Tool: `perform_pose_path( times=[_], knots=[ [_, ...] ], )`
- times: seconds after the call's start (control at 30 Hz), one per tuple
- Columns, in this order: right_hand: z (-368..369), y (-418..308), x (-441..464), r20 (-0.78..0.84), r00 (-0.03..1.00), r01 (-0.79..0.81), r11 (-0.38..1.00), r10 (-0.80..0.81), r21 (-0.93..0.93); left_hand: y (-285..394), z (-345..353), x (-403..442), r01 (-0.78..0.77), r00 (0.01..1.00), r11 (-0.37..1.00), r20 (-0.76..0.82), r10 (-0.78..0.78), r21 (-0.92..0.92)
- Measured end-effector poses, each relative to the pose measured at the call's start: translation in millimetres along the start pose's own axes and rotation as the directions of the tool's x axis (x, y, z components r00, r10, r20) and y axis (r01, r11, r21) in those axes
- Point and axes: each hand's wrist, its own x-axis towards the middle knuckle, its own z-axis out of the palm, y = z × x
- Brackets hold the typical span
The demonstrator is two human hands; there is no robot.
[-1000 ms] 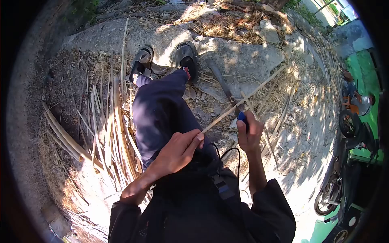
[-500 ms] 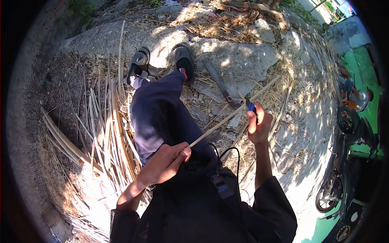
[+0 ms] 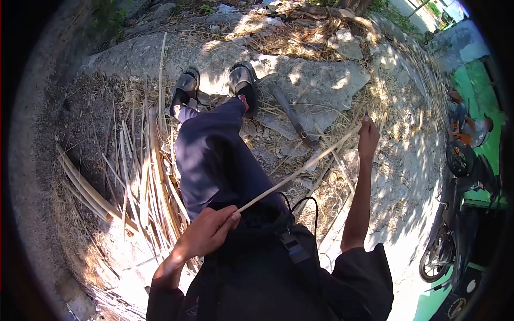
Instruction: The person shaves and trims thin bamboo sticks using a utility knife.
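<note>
My left hand (image 3: 210, 231) is closed around the near end of a thin, pale bamboo strip (image 3: 294, 174), low in front of my lap. The strip slants up and right to my right hand (image 3: 368, 138), which is closed at its far end. In that hand is a blue-handled knife (image 3: 366, 113); only a bit of blue shows, and its blade is hidden. On the ground left of my right hand lies a long dark tool like a machete (image 3: 289, 111), with a ring near its lower end.
A pile of split bamboo strips (image 3: 147, 182) lies left of my legs, beside thicker curved poles (image 3: 85, 184). My shoes (image 3: 243, 80) rest by a flat stone slab (image 3: 321, 80). At far right stand motorcycles (image 3: 441, 251) and a seated person (image 3: 476, 128).
My right hand has moved up and right along the strip to its far end, taking the knife with it. My left hand has shifted slightly left and down, still gripping the strip.
</note>
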Motion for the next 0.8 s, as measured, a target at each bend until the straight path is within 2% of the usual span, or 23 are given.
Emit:
perform_pose_path(
  times=[0.07, 0.1, 0.13, 0.2, 0.27, 0.3, 0.33, 0.37, 0.4, 0.47, 0.53, 0.6, 0.67, 0.7, 0.73, 0.8],
  knots=[
    [-11.6, 67.3, 17.4, 0.125, 0.939, -0.317, 0.947, 0.322, -0.058, -3.5, -3.4, -5.0, 0.05, 0.997, 0.999, -0.057, -0.048, 0.023],
    [-10.6, 77.6, 14.5, 0.136, 0.938, -0.315, 0.947, 0.32, -0.057, -10.6, -3.9, -3.5, 0.073, 0.989, 0.996, -0.133, -0.065, 0.057],
    [-15.7, 85.9, 5.1, 0.254, 0.894, -0.328, 0.926, 0.368, -0.189, -14.5, -4.0, -1.8, 0.097, 0.976, 0.991, -0.203, -0.078, 0.087],
    [-22.4, 109.8, -10.5, 0.436, 0.766, -0.27, 0.852, 0.472, -0.448, -13.8, -4.5, 5.7, 0.142, 0.97, 0.985, -0.214, -0.117, 0.102],
    [-19.7, 110.0, -29.9, 0.534, 0.709, -0.104, 0.817, 0.461, -0.567, -16.9, -3.3, 16.4, 0.073, 0.977, 0.995, -0.206, -0.057, 0.075],
    [-14.4, 99.9, -38.8, 0.532, 0.709, -0.108, 0.817, 0.462, -0.566, -14.3, -2.4, 22.7, 0.025, 0.976, 0.997, -0.22, -0.007, 0.079],
    [-7.5, 78.0, -46.8, 0.509, 0.754, -0.298, 0.907, 0.415, -0.298, -12.3, -1.5, 28.5, 0.028, 0.976, 0.996, -0.219, -0.009, 0.082],
    [-0.7, 50.4, -54.6, 0.468, 0.796, -0.439, 0.898, 0.383, 0.012, -10.7, -0.4, 34.1, 0.036, 0.979, 0.999, -0.203, -0.029, 0.032],
    [3.2, 14.3, -61.2, 0.473, 0.793, -0.443, 0.896, 0.384, 0.015, -8.5, 0.5, 39.3, 0.047, 0.981, 0.999, -0.186, -0.049, -0.017],
    [2.9, -70.4, -73.1, 0.49, 0.84, -0.415, 0.857, 0.232, 0.305, 4.9, 0.8, 47.2, 0.025, 0.983, 0.999, -0.182, -0.033, -0.045],
    [3.9, -119.6, -90.7, 0.504, 0.863, -0.232, 0.904, 0.021, 0.36, 22.4, -0.1, 52.7, 0.007, 0.989, 0.999, -0.145, -0.013, -0.041],
    [-0.1, -165.6, -101.2, 0.532, 0.834, -0.002, 0.964, -0.145, 0.266, 29.2, 2.9, 58.0, -0.044, 0.988, 0.998, -0.148, 0.038, -0.036],
    [-0.8, -195.3, -111.5, 0.518, 0.797, 0.171, 0.939, -0.309, 0.297, 36.0, 4.6, 60.3, -0.097, 0.984, 0.995, -0.155, 0.091, -0.031],
    [-0.6, -205.1, -115.6, 0.523, 0.783, 0.175, 0.926, -0.336, 0.334, 40.2, 5.0, 60.5, -0.102, 0.983, 0.993, -0.156, 0.093, -0.052],
    [-6.8, -223.5, -117.0, 0.578, 0.765, 0.124, 0.945, -0.285, 0.301, 43.9, 5.4, 60.0, -0.107, 0.983, 0.991, -0.157, 0.094, -0.074],
    [3.6, -224.7, -124.4, 0.488, 0.789, 0.192, 0.904, -0.373, 0.382, 51.0, 5.7, 58.6, -0.109, 0.98, 0.992, -0.175, 0.097, -0.065]
  ],
)
